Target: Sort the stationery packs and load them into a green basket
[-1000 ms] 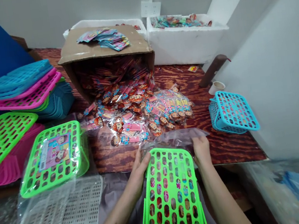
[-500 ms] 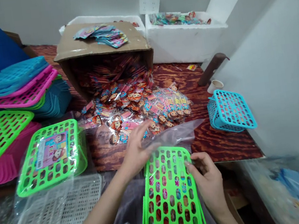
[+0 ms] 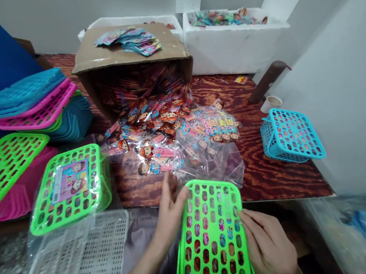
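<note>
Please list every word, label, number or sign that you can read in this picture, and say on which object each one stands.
None can be read with certainty.
Card in the wrapped green basket: coloured letters, too blurred.
Packets spilled from the cardboard box: print too small.
Green basket between the left hand and right hand: contents unreadable.

Both hands, left (image 3: 170, 210) and right (image 3: 268, 245), flank the green basket (image 3: 212, 236) at its sides.

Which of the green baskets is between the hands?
The green basket at bottom centre, flanked by the left hand and right hand. The other green basket, bagged with a label, lies untouched at left.
</note>
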The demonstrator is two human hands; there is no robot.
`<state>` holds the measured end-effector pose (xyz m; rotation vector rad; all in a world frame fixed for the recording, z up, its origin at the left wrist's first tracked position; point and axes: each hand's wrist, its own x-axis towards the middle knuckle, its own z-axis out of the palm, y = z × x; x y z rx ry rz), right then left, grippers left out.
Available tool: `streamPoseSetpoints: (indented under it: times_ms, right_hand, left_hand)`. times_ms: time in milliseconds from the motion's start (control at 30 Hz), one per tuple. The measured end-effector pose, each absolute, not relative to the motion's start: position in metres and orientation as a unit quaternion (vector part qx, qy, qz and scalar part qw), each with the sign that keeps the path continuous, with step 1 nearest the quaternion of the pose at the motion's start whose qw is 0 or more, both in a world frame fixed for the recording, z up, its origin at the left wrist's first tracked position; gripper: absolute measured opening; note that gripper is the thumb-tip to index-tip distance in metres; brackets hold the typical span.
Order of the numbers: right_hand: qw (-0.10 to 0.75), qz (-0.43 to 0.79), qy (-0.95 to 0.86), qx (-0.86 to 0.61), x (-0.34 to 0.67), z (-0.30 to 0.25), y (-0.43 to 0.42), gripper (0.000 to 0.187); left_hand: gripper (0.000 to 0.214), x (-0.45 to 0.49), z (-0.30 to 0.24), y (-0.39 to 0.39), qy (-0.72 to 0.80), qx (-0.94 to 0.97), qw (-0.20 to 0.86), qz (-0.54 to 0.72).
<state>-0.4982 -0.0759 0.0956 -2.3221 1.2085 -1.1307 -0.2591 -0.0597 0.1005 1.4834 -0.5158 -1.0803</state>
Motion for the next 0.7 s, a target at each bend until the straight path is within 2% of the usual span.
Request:
streamPoseSetpoints:
  times_ms: [100, 200, 267, 367, 500, 700]
  right_hand:
    - [0.286, -0.415, 0.490, -0.711, -0.502, 0.091, -0.087, 0.032]
    - [0.501, -0.433, 0.567, -0.490, -0.487, 0.084, -0.111, 0.054]
    - [0.634, -0.387, 0.553, -0.376, -0.469, 0.083, -0.121, 0.068]
    - [0.767, -0.287, 0.516, -0.251, -0.445, 0.092, -0.117, 0.079]
    - [0.782, -0.307, 0.499, -0.214, -0.438, 0.108, -0.095, 0.075]
    - [0.777, -0.311, 0.500, -0.223, -0.446, 0.120, -0.080, 0.086]
  left_hand:
    - [0.090, -0.271, 0.096, -0.045, -0.202, 0.636, 0.526, -0.526]
    - [0.085, -0.273, 0.096, -0.043, -0.180, 0.646, 0.512, -0.537]
    - [0.087, -0.273, 0.099, -0.043, -0.168, 0.645, 0.516, -0.538]
    - [0.087, -0.275, 0.106, -0.039, -0.141, 0.631, 0.518, -0.560]
    - [0.087, -0.278, 0.116, -0.028, -0.116, 0.601, 0.528, -0.589]
    - [0.096, -0.281, 0.112, -0.012, -0.136, 0.587, 0.534, -0.594]
